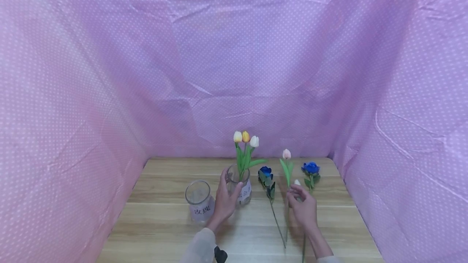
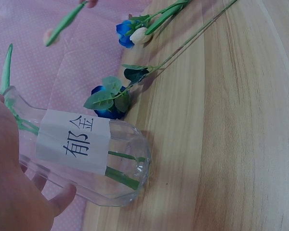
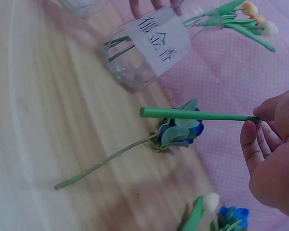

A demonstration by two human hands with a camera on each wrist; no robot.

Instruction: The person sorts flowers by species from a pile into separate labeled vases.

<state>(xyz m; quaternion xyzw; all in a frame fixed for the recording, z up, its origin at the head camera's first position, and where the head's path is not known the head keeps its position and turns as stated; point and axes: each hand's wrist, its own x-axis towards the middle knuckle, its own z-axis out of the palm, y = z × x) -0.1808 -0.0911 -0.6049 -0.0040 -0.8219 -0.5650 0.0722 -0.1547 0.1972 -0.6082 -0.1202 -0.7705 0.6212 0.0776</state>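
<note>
My left hand [image 1: 226,203] grips a clear glass vase [image 2: 127,132] with a white handwritten label [image 2: 73,141]. Two pale tulips and a yellow tulip [image 1: 245,136] stand in it, their green stem ends inside near the base. Between thumb and fingers, my right hand [image 1: 304,206] pinches the stem of a pale pink tulip [image 1: 287,154]. In the right wrist view that tulip's green stem [image 3: 192,114] is held above the table, its cut end pointing toward the vase side. One blue rose [image 1: 265,171] lies on the wood between the vase and my right hand.
A second glass vase [image 1: 199,205], labelled and holding no flowers, stands left of my left hand. Another blue rose [image 1: 311,168] and a white tulip [image 3: 211,201] lie on the wooden table [image 1: 153,222] by my right hand. Pink dotted cloth [image 1: 234,72] encloses the back and sides.
</note>
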